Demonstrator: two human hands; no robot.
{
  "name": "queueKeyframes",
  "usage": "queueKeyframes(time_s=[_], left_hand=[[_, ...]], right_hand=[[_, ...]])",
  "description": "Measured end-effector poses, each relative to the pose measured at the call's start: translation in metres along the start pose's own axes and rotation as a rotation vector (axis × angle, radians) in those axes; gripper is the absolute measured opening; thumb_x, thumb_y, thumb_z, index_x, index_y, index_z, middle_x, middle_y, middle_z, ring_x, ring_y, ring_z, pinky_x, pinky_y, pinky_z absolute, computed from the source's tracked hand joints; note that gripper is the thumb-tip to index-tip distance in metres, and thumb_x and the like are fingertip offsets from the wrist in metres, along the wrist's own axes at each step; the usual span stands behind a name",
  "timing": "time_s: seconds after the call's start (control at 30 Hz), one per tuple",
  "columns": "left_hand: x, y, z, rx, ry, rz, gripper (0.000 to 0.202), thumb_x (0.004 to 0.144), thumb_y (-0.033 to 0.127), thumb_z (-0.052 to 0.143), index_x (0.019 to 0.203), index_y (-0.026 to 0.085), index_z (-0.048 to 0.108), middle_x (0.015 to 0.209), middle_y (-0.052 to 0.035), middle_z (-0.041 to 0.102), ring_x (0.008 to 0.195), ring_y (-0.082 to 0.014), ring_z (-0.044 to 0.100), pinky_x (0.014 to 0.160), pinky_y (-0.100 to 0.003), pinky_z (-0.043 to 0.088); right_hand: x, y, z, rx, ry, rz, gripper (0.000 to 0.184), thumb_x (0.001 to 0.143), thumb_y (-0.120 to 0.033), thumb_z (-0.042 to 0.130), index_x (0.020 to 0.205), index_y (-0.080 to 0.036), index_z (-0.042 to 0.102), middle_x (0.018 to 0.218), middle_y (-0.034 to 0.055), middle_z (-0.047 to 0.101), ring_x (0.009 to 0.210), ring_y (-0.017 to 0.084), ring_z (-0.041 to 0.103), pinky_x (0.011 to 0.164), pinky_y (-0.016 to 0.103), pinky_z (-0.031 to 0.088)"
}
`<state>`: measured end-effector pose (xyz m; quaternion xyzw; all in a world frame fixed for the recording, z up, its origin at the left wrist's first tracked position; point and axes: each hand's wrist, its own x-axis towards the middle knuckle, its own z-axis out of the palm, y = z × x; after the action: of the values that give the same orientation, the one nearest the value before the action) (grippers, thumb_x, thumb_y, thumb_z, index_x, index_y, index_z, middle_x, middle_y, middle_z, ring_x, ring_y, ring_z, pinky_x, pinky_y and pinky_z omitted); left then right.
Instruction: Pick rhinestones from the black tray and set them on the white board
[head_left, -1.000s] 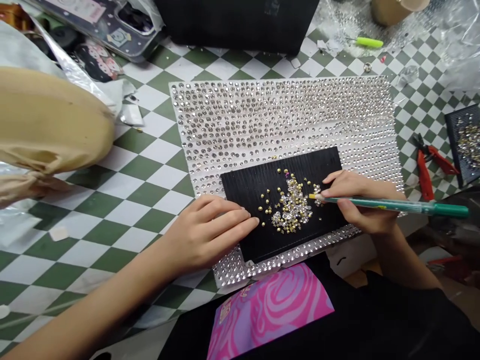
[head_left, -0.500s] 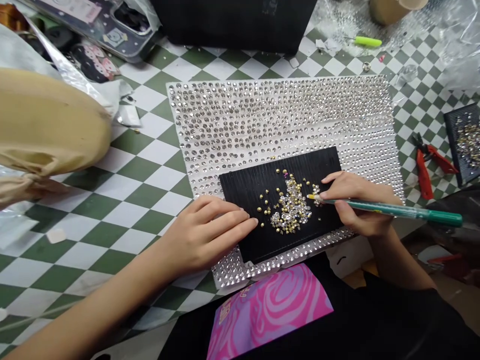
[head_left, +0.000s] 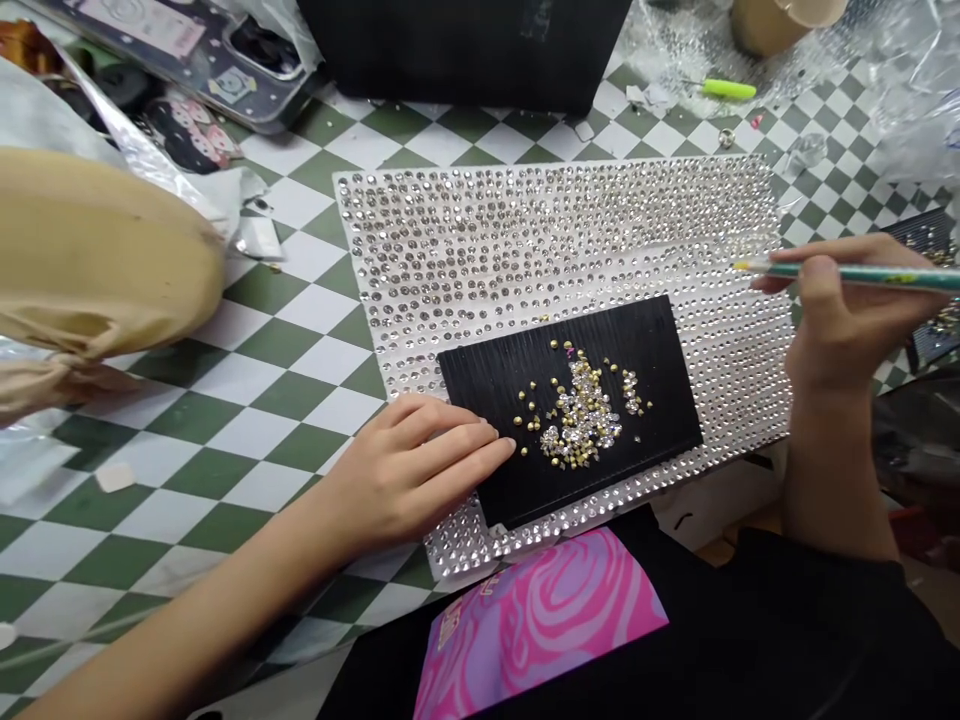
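Lying on one stone-studded sheet [head_left: 525, 225] on the checkered worktop [head_left: 281, 370], one black tray [head_left: 499, 375] carries a heap of loose stones [head_left: 581, 420], too many to count. A second tray [head_left: 922, 222], partly hidden behind the right hand [head_left: 851, 320], carries more. That hand pinches one green pen [head_left: 870, 274], yellow tip over the sheet. The left hand [head_left: 412, 465] lies flat, fingers extended, touching the first tray's left edge.

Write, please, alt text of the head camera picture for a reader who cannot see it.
The right hand holds a green pen-like tool, its yellow tip over a gem-studded sheet. The left hand overlaps the edge of a black tray with loose gems, lying on that sheet.
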<state>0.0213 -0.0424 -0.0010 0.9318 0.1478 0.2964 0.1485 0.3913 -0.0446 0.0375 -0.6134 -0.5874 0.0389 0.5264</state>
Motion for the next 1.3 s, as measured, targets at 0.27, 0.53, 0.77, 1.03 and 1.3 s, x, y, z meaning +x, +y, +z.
queueKeyframes(time_s=[0.27,0.53,0.77,1.03,1.3], left_hand=[[0.001,0.001,-0.001,-0.013,0.003,-0.004,0.022,0.093,0.014,0.046,0.106,0.014,0.063,0.091,-0.0033,0.071,0.091,-0.0144,0.061,0.080,-0.031,0.045],[0.000,0.000,-0.001,-0.015,-0.003,-0.009,0.022,0.093,0.015,0.046,0.106,0.015,0.064,0.091,-0.0030,0.071,0.092,-0.0142,0.061,0.081,-0.031,0.045],[0.000,0.000,-0.001,-0.011,-0.006,-0.010,0.023,0.094,0.015,0.045,0.107,0.016,0.063,0.092,-0.0025,0.072,0.092,-0.0137,0.061,0.081,-0.030,0.045],[0.000,0.000,-0.001,-0.011,-0.001,-0.009,0.022,0.094,0.016,0.045,0.107,0.016,0.063,0.091,-0.0024,0.072,0.091,-0.0134,0.061,0.079,-0.030,0.045],[0.000,0.000,-0.001,-0.010,-0.008,-0.013,0.023,0.095,0.017,0.044,0.107,0.016,0.063,0.092,-0.0023,0.072,0.092,-0.0128,0.061,0.078,-0.029,0.047]], right_hand=[[0.005,0.023,0.006,0.040,-0.096,0.016,0.008,0.083,-0.016,0.066,0.076,-0.014,0.070,0.074,0.0054,0.069,0.057,0.009,0.064,0.053,0.021,0.059],[0.007,0.024,0.006,-0.035,-0.133,0.072,0.011,0.083,-0.020,0.066,0.075,-0.013,0.069,0.076,0.0054,0.070,0.057,0.008,0.064,0.053,0.018,0.059],[0.007,0.026,0.004,-0.027,-0.118,0.012,0.009,0.083,-0.017,0.064,0.074,-0.015,0.067,0.073,0.0030,0.069,0.057,0.007,0.062,0.053,0.018,0.057],[-0.025,-0.030,0.002,0.123,-0.405,0.001,0.018,0.080,-0.010,0.061,0.087,-0.021,0.074,0.075,0.0017,0.070,0.067,0.012,0.066,0.058,0.027,0.055],[-0.053,-0.039,0.005,0.176,-0.582,-0.016,0.025,0.083,-0.016,0.058,0.100,-0.029,0.071,0.076,0.0004,0.070,0.072,0.015,0.065,0.071,0.034,0.056]])
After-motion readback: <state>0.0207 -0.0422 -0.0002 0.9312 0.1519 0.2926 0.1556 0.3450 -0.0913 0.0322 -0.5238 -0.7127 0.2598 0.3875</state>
